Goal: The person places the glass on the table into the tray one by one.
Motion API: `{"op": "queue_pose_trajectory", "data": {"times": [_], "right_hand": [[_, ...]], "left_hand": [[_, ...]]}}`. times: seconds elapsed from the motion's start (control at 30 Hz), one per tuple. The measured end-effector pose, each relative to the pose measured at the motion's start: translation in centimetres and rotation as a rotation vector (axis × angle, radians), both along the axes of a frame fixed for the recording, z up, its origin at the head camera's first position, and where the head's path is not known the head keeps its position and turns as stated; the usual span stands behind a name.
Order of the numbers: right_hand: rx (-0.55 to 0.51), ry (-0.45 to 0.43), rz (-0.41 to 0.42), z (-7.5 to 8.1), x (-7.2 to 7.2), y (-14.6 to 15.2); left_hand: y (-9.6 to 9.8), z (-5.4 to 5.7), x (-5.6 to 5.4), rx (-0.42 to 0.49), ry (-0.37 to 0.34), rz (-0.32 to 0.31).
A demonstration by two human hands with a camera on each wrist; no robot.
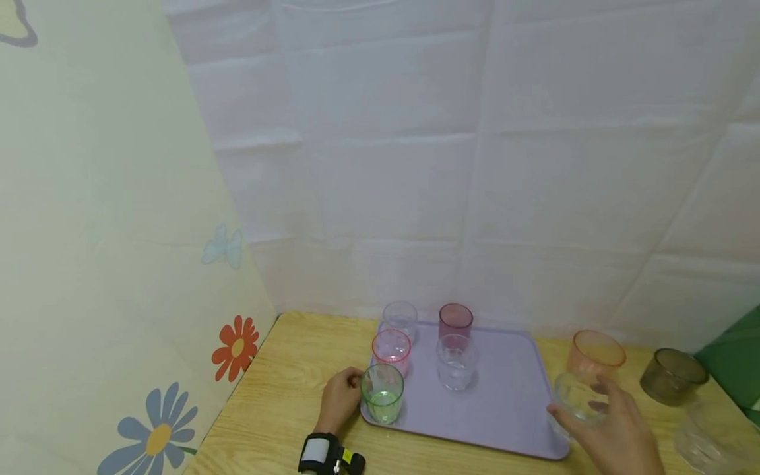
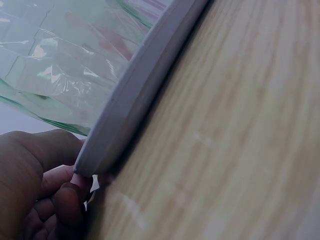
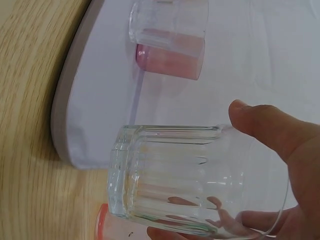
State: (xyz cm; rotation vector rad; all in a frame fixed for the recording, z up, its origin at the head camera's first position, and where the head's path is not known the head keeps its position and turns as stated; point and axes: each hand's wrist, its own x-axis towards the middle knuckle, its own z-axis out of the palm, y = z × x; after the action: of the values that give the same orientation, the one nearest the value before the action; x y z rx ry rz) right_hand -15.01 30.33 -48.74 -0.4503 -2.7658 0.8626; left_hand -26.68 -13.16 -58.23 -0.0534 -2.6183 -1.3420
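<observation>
My right hand [image 1: 617, 425] grips a clear glass [image 3: 175, 175] near its rim, thumb on one side and fingers on the other. In the head view that glass overlaps the right edge of a lilac tray [image 1: 505, 389]. At the tray's near left corner, my left hand [image 1: 341, 399] holds the edge, its fingertips curled at the rim in the left wrist view. Right beside that hand stands a green glass [image 1: 382, 399]. Behind it on the tray are a pink-red glass [image 1: 392, 353] and a clear glass [image 1: 400, 323]. A second column has a dark pink glass [image 1: 456, 320] and another clear glass [image 1: 456, 366].
On the wooden table [image 1: 279, 376], right of the tray, stand an orange glass [image 1: 594, 356], a smoky brown glass [image 1: 673, 379] and a clear glass [image 1: 709, 439]. A white sheet [image 1: 380, 198] hangs behind the table, and a flowered sheet [image 1: 119, 264] at the left.
</observation>
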Motion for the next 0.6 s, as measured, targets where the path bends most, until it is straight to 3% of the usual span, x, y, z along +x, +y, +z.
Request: {"op": "queue_pose_trajectory", "data": {"times": [0.33,0.6], "right_hand": [[0.008,0.031,0.097,0.2,-0.2,-1.7],[0.003,0.127,0.143,-0.4,-0.3,-3.0]], "left_hand": [[0.0,0.0,-0.1,0.008,-0.020,-0.003],[0.0,0.0,0.1,0.003,-0.006,0.001]]}}
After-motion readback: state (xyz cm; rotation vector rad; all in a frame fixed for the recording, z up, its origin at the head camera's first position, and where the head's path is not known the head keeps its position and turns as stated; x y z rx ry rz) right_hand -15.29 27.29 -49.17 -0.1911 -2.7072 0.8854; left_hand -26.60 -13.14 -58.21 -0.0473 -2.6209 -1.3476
